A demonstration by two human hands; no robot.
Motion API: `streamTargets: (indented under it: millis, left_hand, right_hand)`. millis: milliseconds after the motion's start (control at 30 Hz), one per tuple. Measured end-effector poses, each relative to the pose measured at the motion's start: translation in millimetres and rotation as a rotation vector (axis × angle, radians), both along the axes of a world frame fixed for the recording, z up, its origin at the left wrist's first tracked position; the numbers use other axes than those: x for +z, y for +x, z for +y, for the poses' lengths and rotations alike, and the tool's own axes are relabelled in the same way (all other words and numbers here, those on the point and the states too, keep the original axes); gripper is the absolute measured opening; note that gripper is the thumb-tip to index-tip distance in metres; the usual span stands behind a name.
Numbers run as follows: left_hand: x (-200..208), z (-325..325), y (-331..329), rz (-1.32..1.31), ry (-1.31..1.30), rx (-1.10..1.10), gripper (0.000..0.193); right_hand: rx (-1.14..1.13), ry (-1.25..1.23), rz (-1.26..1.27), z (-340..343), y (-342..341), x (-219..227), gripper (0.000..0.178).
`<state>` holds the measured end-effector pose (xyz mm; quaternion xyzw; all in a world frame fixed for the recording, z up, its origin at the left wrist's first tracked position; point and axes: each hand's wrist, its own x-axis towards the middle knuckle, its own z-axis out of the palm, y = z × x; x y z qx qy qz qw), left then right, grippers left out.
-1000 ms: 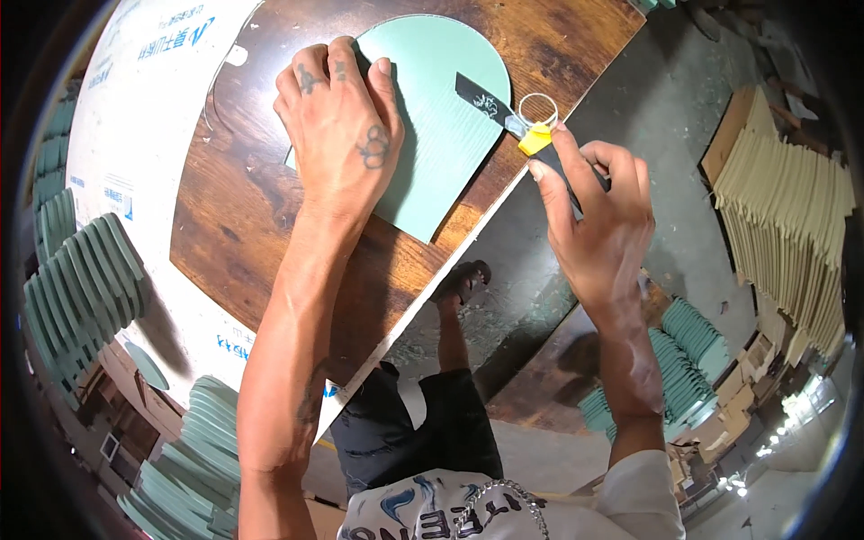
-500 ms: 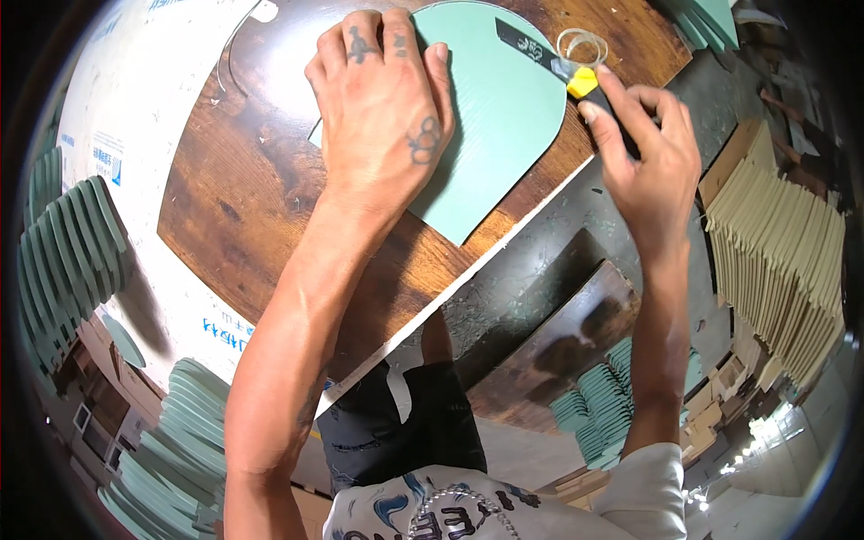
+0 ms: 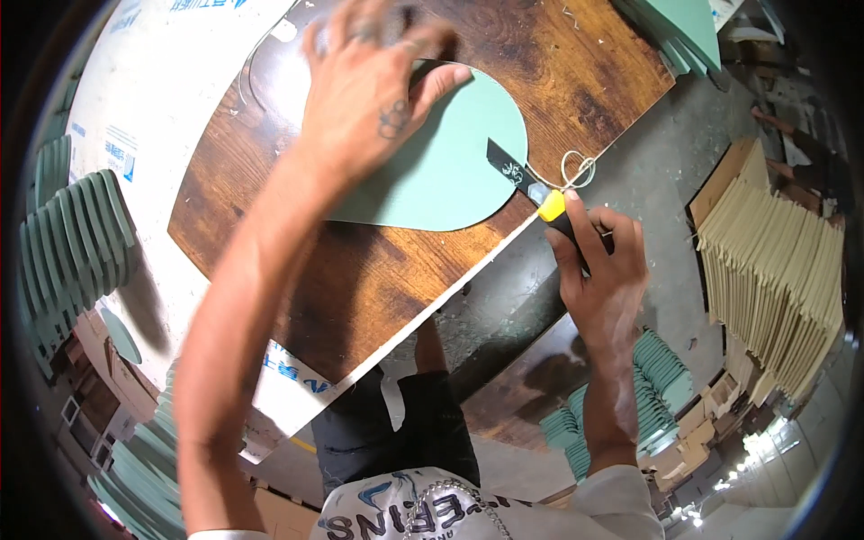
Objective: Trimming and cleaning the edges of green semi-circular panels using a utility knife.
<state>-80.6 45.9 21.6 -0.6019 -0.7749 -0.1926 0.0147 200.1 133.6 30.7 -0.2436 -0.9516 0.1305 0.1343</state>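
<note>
A pale green panel (image 3: 423,184) with a rounded end lies flat on the brown wood-grain board. My left hand (image 3: 369,90) is over its far left part, fingers spread and blurred by motion, with the thumb stretched out along the panel's upper edge. In my right hand (image 3: 607,261) is a utility knife (image 3: 552,206) with a black and yellow handle. Its dark blade lies across the panel's rounded right edge. A thin pale strip (image 3: 580,169) curls loosely beside the knife, near the blade's base.
The wood-grain board (image 3: 261,243) rests on a white printed sheet (image 3: 135,54). Stacks of green panels (image 3: 76,238) stand at left, with more at lower left and far right. Tan sheets (image 3: 769,279) are stacked at right. A lower wood-topped surface (image 3: 517,396) holds green pieces.
The green panel has turned clockwise, its straight edge now facing me. My left hand has moved farther away and its fingers have lifted. My right hand has come nearer with the knife.
</note>
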Motion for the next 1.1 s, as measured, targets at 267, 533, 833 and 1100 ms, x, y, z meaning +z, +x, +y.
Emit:
streamTargets:
  millis: [267, 533, 833, 1100]
  left_hand:
    - [-22, -16, 47, -0.099, -0.003, 0.677, 0.058]
    - [-28, -20, 44, -0.017, -0.004, 0.606, 0.051]
    - [-24, -18, 43, -0.006, 0.026, 0.614, 0.047]
    - [-6, -4, -17, -0.279, 0.145, -0.132, 0.045]
  right_hand:
    - [-0.019, 0.100, 0.011, 8, -12, 1, 0.039]
    - [0.031, 0.098, 0.071, 25, -30, -6, 0.036]
    - [0.255, 0.119, 0.104, 77, -88, 5, 0.040]
    - [0.161, -0.060, 0.006, 41, -31, 6, 0.047]
